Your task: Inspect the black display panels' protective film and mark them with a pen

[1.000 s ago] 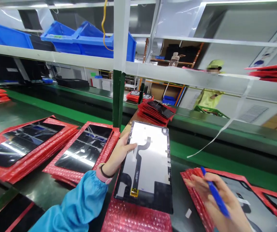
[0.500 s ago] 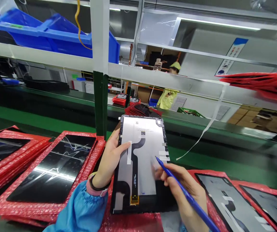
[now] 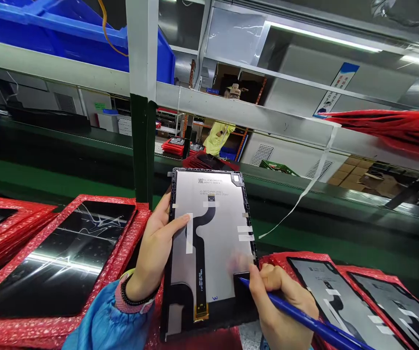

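Note:
A tablet screen panel is tilted up before me, its silver back facing me, with a black flex cable and white tape strips. My left hand grips its left edge, thumb on the back beside a tape strip, other fingers hidden behind. My right hand is closed around a blue pen. The pen's tip lies over the black area at the panel's lower right; whether it touches cannot be made out. A handwritten blue mark shows near the panel's bottom.
Dark-faced panels lie on red bubble-wrap bags to the left. More silver-backed panels in red bags are at right. A green post stands behind; a blue bin is overhead. A person in yellow is farther back.
The pen tip has moved down the panel, from beside the right tape strips to the black lower-right area. The left hand keeps its grip. The whole view has shifted slightly.

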Motion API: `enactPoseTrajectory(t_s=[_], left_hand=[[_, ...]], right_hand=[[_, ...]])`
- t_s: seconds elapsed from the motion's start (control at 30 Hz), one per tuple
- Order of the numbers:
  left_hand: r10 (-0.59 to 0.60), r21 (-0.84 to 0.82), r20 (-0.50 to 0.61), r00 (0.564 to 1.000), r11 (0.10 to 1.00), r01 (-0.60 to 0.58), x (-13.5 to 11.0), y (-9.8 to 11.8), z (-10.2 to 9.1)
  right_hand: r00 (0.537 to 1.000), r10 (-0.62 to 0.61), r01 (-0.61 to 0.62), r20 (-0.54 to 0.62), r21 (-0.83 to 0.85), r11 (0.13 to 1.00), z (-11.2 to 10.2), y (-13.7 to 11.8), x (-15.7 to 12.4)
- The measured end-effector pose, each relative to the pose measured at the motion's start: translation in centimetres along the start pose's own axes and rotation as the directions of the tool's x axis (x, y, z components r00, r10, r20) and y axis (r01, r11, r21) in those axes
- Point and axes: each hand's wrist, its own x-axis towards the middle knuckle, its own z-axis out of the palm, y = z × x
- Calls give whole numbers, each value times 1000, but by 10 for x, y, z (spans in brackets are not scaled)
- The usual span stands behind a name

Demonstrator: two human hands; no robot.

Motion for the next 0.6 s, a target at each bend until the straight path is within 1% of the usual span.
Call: enactPoseTrajectory(t_s=[0.07, 0.13, 0.17, 0.2, 0.27, 0.3, 0.33, 0.37, 0.4, 0.43, 0.47, 0.53, 0.6], left_hand=[[-1, 3, -11, 1000, 1000, 1, 0, 0, 0], [0, 9, -13, 1000, 1000, 0, 1, -1, -1], [-5, 12, -13, 1000, 1000, 5, 2, -1, -1], [-14, 14, -13, 1000, 1000, 14, 3, -1, -2], [-45, 13, -10, 999, 999, 45, 6, -1, -5], [-66, 8, -2, 998, 998, 66, 7, 0, -6], [-84, 1, 9, 996, 996, 84, 8, 0, -7], [-101, -6, 25, 995, 995, 101, 8, 0, -9], [-109, -13, 40, 993, 994, 110, 8, 0, -10], [-108, -16, 51, 993, 994, 109, 8, 1, -10], [-97, -12, 58, 994, 995, 97, 7, 1, -10], [-61, 6, 64, 996, 998, 61, 6, 0, -9], [-32, 31, 64, 997, 999, 30, 4, 1, -7]], right_hand=[[1000, 13, -13, -21, -1, 1000, 1, 1, -2], [993, 109, -107, -55, 39, 994, 2, 1, -3], [982, 176, -169, -69, 101, 980, 2, 1, -3], [969, 234, -215, -79, 201, 956, 1, 2, -2], [947, 309, -244, -85, 434, 867, -3, 4, 3], [941, 327, -236, -90, 518, 822, -6, 6, 6], [932, 351, -244, -93, 557, 794, -10, 8, 9], [921, 378, -268, -92, 553, 789, -14, 11, 13], [909, 410, -317, -74, 516, 796, -18, 14, 15], [896, 442, -377, -39, 459, 805, -21, 17, 18], [884, 468, -436, 21, 400, 806, -24, 20, 20], [843, 501, -538, 196, 303, 787, -28, 23, 23], [796, 486, -582, 361, 230, 780, -28, 23, 25]])
